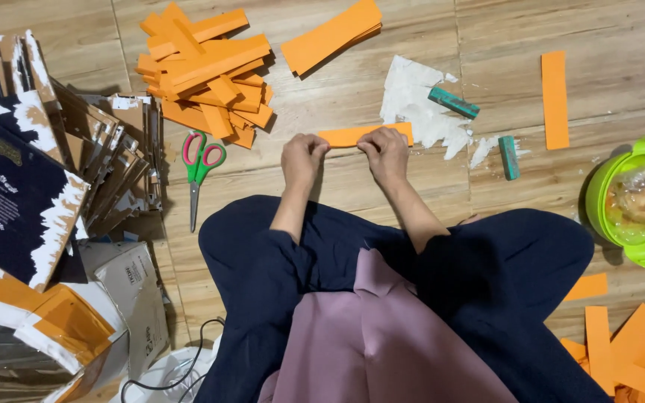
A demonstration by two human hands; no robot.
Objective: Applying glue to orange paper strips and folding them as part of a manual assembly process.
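I sit cross-legged on a wooden floor. An orange paper strip (pixel 346 136) lies flat in front of my knees, and both hands grip it. My left hand (pixel 302 155) pinches the strip's left end with curled fingers. My right hand (pixel 386 151) covers its middle and right part, fingers folded over the edge. Beyond the strip lies a crumpled white paper (pixel 416 104).
A heap of orange strips (pixel 207 71) and a neat stack (pixel 331 33) lie ahead. Red-and-green scissors (pixel 198 168) rest to the left beside flattened cartons (pixel 54 172). Two green sticks (pixel 454 102) (pixel 508 157), a single strip (pixel 555 98), a green lidded bowl (pixel 631 195) and orange scraps (pixel 621 351) are on the right.
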